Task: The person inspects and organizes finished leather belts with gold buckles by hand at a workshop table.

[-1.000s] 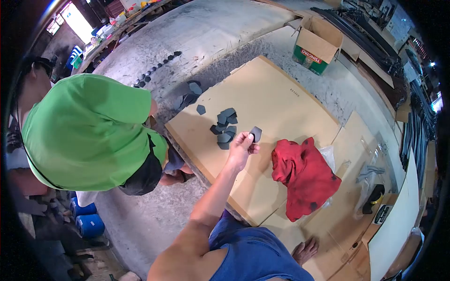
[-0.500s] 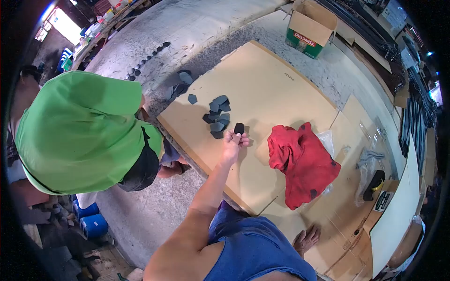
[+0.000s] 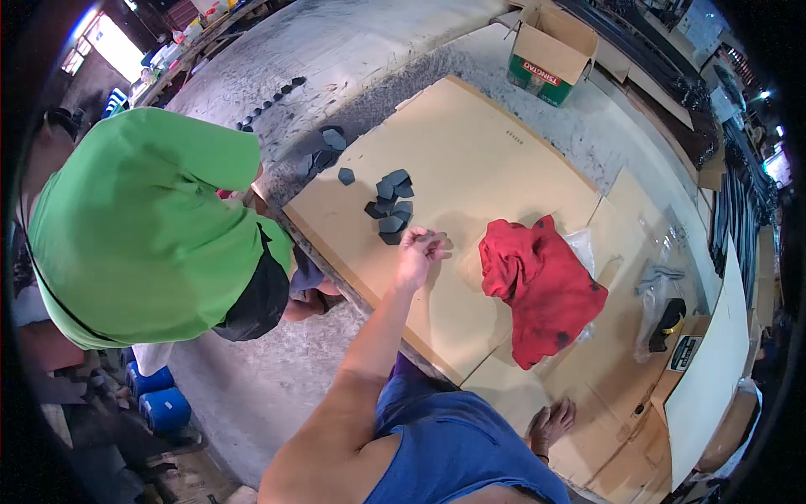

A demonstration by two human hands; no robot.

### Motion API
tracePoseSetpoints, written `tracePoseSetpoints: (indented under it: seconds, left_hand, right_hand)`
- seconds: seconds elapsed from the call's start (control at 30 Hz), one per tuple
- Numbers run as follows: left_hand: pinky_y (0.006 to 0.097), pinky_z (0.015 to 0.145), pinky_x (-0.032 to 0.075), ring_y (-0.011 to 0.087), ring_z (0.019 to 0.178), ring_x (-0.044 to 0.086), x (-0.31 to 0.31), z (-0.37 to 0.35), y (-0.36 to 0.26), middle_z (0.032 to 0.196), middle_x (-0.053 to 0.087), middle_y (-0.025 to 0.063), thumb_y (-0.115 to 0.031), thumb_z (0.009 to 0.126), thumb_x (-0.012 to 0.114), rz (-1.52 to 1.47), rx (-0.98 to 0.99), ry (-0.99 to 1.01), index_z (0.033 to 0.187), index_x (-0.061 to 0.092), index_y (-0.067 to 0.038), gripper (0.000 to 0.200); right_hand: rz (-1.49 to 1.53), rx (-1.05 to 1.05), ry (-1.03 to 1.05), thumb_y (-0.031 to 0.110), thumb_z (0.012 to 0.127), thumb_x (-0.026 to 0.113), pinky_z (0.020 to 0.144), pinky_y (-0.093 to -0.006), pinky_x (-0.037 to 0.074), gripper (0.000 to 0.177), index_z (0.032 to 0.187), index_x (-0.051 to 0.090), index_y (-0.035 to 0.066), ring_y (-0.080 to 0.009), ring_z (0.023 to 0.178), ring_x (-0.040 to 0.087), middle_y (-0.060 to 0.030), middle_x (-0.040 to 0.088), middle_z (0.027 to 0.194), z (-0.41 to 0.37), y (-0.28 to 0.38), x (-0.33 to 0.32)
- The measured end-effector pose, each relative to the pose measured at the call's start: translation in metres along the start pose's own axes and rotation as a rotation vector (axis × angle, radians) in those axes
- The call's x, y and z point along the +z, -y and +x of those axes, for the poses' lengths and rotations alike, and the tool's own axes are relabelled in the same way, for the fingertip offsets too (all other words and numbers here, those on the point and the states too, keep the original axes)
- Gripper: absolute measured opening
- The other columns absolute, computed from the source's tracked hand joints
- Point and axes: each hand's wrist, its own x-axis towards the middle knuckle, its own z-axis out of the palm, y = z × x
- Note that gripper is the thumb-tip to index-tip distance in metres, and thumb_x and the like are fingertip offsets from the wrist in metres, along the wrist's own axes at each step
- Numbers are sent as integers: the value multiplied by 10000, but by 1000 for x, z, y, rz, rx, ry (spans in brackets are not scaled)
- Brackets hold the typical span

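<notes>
on the card (image 3: 483, 151), dark pieces (image 3: 402, 207) are lying piled near the left hand (image 3: 425, 244), which is hanging half-curled; whether it is holding anything, i cannot tell. the right hand (image 3: 552, 422) is resting open, seemingly empty. loose overlap is risking a scatter if a knuckle brushes.

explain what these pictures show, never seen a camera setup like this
No machine here: a person uses two bare hands, filmed by one camera worn on the head, looking forward and down. The left hand is above a cardboard sheet, beside a cluster of dark flat pieces. No piece shows in it, though one could be hidden. The right hand rests on more cardboard at lower right, with a crumpled red cloth lying beyond it. The green top at the picture's left belongs to somebody else.
</notes>
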Motion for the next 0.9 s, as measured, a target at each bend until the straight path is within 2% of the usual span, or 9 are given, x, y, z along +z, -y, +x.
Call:
tracePoseSetpoints:
  seconds: [0.07, 0.2, 0.27, 0.33, 0.53, 0.67, 0.8, 0.83, 0.9]
  left_hand:
    - [333, 718, 517, 218, 860, 606, 12, -6, -15, 1031, 581, 82, -101, 915, 525, -37, 13, -58, 953, 446, -152, 101]
    - [333, 705, 504, 191, 858, 606, 9, -19, -39, 1031, 589, 73, -263, 941, 505, -159, 14, 4, 1232, 396, -178, 322]
    - [331, 715, 504, 181, 869, 606, 2, -36, -32, 1010, 603, 74, -247, 947, 491, 196, -132, -35, 1304, 353, -172, 390]
    - [319, 709, 498, 175, 862, 609, -2, -68, -15, 993, 609, 82, -237, 951, 478, 247, -184, -34, 1341, 309, -156, 432]
    - [279, 585, 500, 144, 671, 595, -16, -115, 38, 806, 591, 49, -214, 951, 484, 449, -94, 56, 1096, 482, -90, 190]
    - [317, 510, 404, 128, 574, 522, 0, -168, 48, 590, 530, 67, -291, 921, 528, 1131, 259, 395, 765, 552, -22, 311]
    - [354, 511, 409, 207, 533, 550, -16, -232, 86, 565, 542, 137, -356, 895, 539, 1398, 276, 780, 650, 546, 10, 441]
    - [360, 531, 423, 227, 558, 563, -16, -256, 88, 583, 552, 146, -354, 891, 541, 1380, 143, 825, 673, 563, 11, 426]
    - [370, 582, 451, 252, 621, 592, -36, -305, 101, 629, 573, 154, -348, 885, 542, 1429, 3, 965, 726, 592, 3, 389]
  right_hand:
    - [11, -14, -23, 479, 899, 387, 1024, -522, 253, 610, 1317, 392, 35, -382, 1249, 338, -198, 411, 1303, 1, -2, 2]
    - [64, -13, -45, 402, 878, 438, 1027, -508, 262, 561, 1281, 423, 11, -383, 1244, 345, -202, 429, 1280, 1, 12, -12]
    - [71, 7, -54, 376, 857, 459, 1025, -510, 265, 552, 1264, 437, 4, -386, 1240, 348, -206, 440, 1267, 2, 15, -15]
    - [78, 32, -64, 351, 837, 479, 1024, -512, 268, 543, 1247, 451, -3, -388, 1236, 352, -210, 450, 1253, 2, 16, -14]
    - [77, 32, -145, 268, 802, 544, 1015, -483, 283, 530, 1259, 454, 16, -368, 1211, 380, -196, 444, 1274, -4, 19, -11]
    - [322, 66, -240, 138, 753, 599, 959, -474, 350, 401, 1121, 519, -1, -395, 1106, 449, -209, 519, 1136, -27, 32, -8]
    - [332, -56, -251, 147, 727, 642, 957, -479, 366, 389, 1091, 547, 44, -376, 1092, 469, -188, 530, 1076, -116, 70, -23]
    - [281, -53, -301, 158, 722, 659, 960, -478, 368, 391, 1087, 557, 64, -366, 1094, 472, -179, 531, 1062, -147, 80, -17]
    - [341, -21, -107, 264, 761, 655, 939, -450, 384, 396, 1102, 573, 81, -349, 1097, 487, -165, 551, 1097, -211, 88, -2]
